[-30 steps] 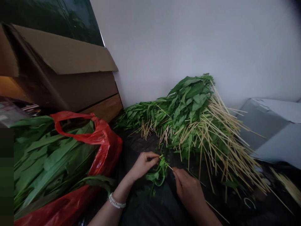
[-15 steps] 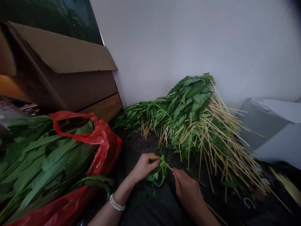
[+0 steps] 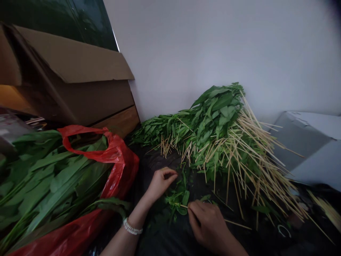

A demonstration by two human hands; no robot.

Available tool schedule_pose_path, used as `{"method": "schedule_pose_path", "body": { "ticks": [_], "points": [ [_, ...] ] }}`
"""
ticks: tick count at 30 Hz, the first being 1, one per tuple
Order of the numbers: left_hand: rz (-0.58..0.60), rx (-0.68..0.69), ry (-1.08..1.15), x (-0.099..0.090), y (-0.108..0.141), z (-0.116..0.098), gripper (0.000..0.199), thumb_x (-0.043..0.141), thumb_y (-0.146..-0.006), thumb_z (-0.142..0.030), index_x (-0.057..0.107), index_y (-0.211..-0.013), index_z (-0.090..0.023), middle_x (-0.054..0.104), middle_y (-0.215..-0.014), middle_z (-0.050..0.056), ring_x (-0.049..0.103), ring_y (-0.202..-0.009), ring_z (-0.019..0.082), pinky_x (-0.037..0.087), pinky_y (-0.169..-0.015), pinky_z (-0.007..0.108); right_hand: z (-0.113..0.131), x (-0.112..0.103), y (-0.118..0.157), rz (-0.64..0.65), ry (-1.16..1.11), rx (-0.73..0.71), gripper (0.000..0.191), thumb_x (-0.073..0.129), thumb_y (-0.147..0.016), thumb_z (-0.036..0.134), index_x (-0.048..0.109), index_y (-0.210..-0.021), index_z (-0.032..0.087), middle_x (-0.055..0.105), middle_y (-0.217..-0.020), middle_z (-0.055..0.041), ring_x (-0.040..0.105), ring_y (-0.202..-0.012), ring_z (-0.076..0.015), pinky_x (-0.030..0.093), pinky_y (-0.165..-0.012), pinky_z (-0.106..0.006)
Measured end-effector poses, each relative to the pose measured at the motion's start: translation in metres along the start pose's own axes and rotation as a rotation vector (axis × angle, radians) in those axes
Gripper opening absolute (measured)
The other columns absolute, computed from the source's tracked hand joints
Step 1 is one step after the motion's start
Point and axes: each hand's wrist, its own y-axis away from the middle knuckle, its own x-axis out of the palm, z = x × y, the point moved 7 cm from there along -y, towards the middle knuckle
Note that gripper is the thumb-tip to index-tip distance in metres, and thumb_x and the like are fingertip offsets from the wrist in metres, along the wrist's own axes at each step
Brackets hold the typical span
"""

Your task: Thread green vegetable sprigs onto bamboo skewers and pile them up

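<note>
In my right hand (image 3: 206, 222) is a thin wooden skewer (image 3: 184, 206), pinched between thumb and forefinger and running out to the left. A small bunch of leafy green stems (image 3: 174, 202) is threaded on its far end, low over the dark surface. My left hand (image 3: 161, 183), with a white beaded bracelet (image 3: 131, 228) on the wrist, is just above and left of the bunch, apart from it. Its thumb and forefinger meet in a pinch; whether anything small lies between them is hidden.
A large pile of skewered greens (image 3: 218, 110), its sticks (image 3: 255, 153) pointing right, lies against the wall. At left, a red plastic bag (image 3: 119, 160) holds long leaves (image 3: 58, 177); behind it stands a cardboard box (image 3: 80, 64). A white box (image 3: 306, 142) sits right, near loose skewers (image 3: 325, 209).
My left hand has let go of the greens and moved slightly up and left. My right hand has lowered the skewer and bunch, shifting left and turning the stick more level.
</note>
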Motion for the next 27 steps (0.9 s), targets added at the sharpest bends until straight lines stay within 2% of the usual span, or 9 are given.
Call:
{"method": "schedule_pose_path", "body": {
  "ticks": [3, 6, 10, 14, 16, 20, 23, 27],
  "points": [
    [0.078, 0.059, -0.190, 0.012, 0.004, -0.004, 0.009, 0.067, -0.081, -0.023, 0.075, -0.083, -0.018, 0.068, -0.077, 0.003, 0.062, -0.074, 0.016, 0.044, -0.069, 0.026, 0.000, 0.001, 0.000, -0.005, 0.006, -0.003, 0.024, 0.038, -0.094, 0.016, 0.055, -0.078, 0.020, 0.056, -0.065, 0.0015, 0.053, -0.058, -0.0122, 0.028, -0.060, -0.027],
    [0.121, 0.069, -0.350, 0.019, 0.008, -0.003, 0.007, 0.072, -0.077, -0.021, 0.075, -0.083, -0.018, 0.067, -0.081, 0.004, 0.061, -0.079, 0.018, 0.044, -0.073, 0.027, 0.000, 0.000, -0.001, -0.010, 0.020, -0.009, 0.025, 0.037, -0.095, 0.017, 0.055, -0.077, 0.020, 0.056, -0.065, 0.0013, 0.052, -0.058, -0.0122, 0.028, -0.060, -0.027],
    [0.151, 0.077, -0.413, 0.022, 0.009, -0.001, 0.009, 0.071, -0.077, -0.015, 0.074, -0.084, -0.019, 0.068, -0.087, 0.005, 0.062, -0.086, 0.020, 0.045, -0.079, 0.029, 0.001, -0.002, -0.001, -0.018, 0.043, -0.013, 0.027, 0.036, -0.096, 0.018, 0.056, -0.078, 0.020, 0.056, -0.064, 0.0012, 0.053, -0.057, -0.0129, 0.029, -0.059, -0.028],
    [0.061, 0.069, -0.251, 0.013, 0.006, -0.004, 0.008, 0.066, -0.079, -0.015, 0.072, -0.084, -0.019, 0.070, -0.087, 0.004, 0.063, -0.085, 0.019, 0.047, -0.081, 0.029, -0.007, -0.003, -0.001, -0.059, 0.072, 0.020, 0.028, 0.035, -0.097, 0.017, 0.059, -0.083, 0.020, 0.060, -0.068, 0.0000, 0.059, -0.060, -0.0126, 0.035, -0.061, -0.025],
    [-0.004, 0.012, -0.059, 0.006, 0.004, -0.003, 0.008, 0.066, -0.079, -0.021, 0.071, -0.086, -0.018, 0.072, -0.085, 0.003, 0.065, -0.081, 0.018, 0.049, -0.077, 0.028, -0.014, -0.005, -0.001, -0.098, 0.094, 0.049, 0.028, 0.034, -0.098, 0.017, 0.060, -0.088, 0.019, 0.063, -0.072, -0.0015, 0.062, -0.062, -0.0120, 0.039, -0.061, -0.023],
    [-0.057, -0.143, 0.304, 0.002, 0.003, 0.002, 0.024, 0.074, -0.072, -0.033, 0.073, -0.089, -0.015, 0.075, -0.085, 0.006, 0.069, -0.079, 0.020, 0.053, -0.074, 0.028, -0.028, -0.010, 0.001, -0.170, 0.111, 0.148, 0.029, 0.034, -0.099, 0.019, 0.062, -0.102, 0.018, 0.069, -0.081, -0.0049, 0.066, -0.067, -0.0134, 0.047, -0.064, -0.021],
    [-0.043, -0.201, 0.364, 0.003, 0.004, 0.001, 0.027, 0.078, -0.068, -0.036, 0.077, -0.084, -0.015, 0.077, -0.084, 0.007, 0.070, -0.078, 0.021, 0.054, -0.076, 0.030, -0.034, -0.012, 0.003, -0.198, 0.096, 0.203, 0.030, 0.033, -0.099, 0.021, 0.063, -0.106, 0.017, 0.070, -0.087, -0.0064, 0.068, -0.071, -0.0146, 0.051, -0.069, -0.023],
    [-0.023, -0.232, 0.418, 0.006, 0.006, 0.000, 0.028, 0.080, -0.064, -0.037, 0.078, -0.081, -0.015, 0.077, -0.080, 0.006, 0.069, -0.072, 0.019, 0.055, -0.070, 0.029, -0.035, -0.009, 0.003, -0.175, 0.067, 0.210, 0.030, 0.034, -0.099, 0.021, 0.063, -0.107, 0.017, 0.070, -0.089, -0.0065, 0.069, -0.075, -0.0155, 0.052, -0.076, -0.025]
  ]
}}
